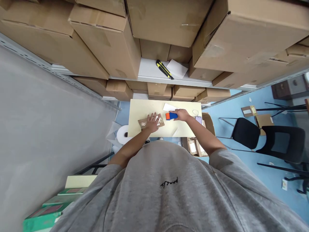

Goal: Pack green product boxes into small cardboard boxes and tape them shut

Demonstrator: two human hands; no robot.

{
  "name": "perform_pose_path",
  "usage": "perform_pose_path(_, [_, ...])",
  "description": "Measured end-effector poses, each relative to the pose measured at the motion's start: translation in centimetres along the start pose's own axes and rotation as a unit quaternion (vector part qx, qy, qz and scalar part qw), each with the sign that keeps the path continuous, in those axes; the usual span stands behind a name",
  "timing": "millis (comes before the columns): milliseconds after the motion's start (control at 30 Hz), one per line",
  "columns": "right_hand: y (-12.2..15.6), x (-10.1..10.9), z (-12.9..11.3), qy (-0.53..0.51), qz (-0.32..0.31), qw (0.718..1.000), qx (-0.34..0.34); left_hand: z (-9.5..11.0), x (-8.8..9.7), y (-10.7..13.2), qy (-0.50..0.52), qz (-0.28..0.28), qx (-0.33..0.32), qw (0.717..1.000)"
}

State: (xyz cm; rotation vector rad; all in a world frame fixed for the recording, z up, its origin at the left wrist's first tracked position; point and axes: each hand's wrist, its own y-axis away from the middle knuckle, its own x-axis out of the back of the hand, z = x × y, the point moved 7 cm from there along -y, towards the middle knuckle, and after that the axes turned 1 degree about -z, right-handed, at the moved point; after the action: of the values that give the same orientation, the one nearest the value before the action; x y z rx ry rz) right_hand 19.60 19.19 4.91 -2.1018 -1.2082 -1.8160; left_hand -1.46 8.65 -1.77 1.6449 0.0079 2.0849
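Observation:
My left hand (152, 123) lies flat with fingers spread on a brown parcel (143, 123) covered in shiny clear plastic or tape. The parcel rests on the pale yellow table (137, 109), its middle hidden beneath that hand. To the right, my right hand (181, 114) is closed around a blue and orange tape dispenser (171, 116). The dispenser's orange end points left towards the parcel, a short gap away from it. Just behind it a white sheet of paper (169, 107) lies on the table.
A purple-grey phone (198, 120) lies at the table's right side, with a thin white strip (175, 131) nearer the front edge. Above, a shelf holds cartons (169, 19) and a yellow-black box cutter (164, 69). A white roll (122, 134) stands left; a black chair (246, 132) stands right.

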Motion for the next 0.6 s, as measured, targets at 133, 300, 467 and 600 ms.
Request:
perform_pose_path(133, [0.7, 1.7, -0.1, -0.036, 0.019, 0.999, 0.021, -0.8, -0.5, 0.4, 0.002, 0.006, -0.009, 1.000])
perform_pose_path(300, [0.2, 4.1, -1.2, -0.026, 0.060, 0.997, 0.050, -0.8, -0.2, 0.8, 0.016, 0.029, -0.009, 0.999])
perform_pose_path(467, [-0.4, 3.7, -0.9, 0.049, 0.035, 0.997, 0.049, -0.6, 0.1, 0.9, 0.029, 0.045, 0.000, 0.999])
perform_pose_path(600, [-0.2, 1.4, -0.1, 0.071, -0.014, 0.997, 0.031, -0.1, 0.2, 1.2, 0.036, 0.051, -0.023, 0.998])
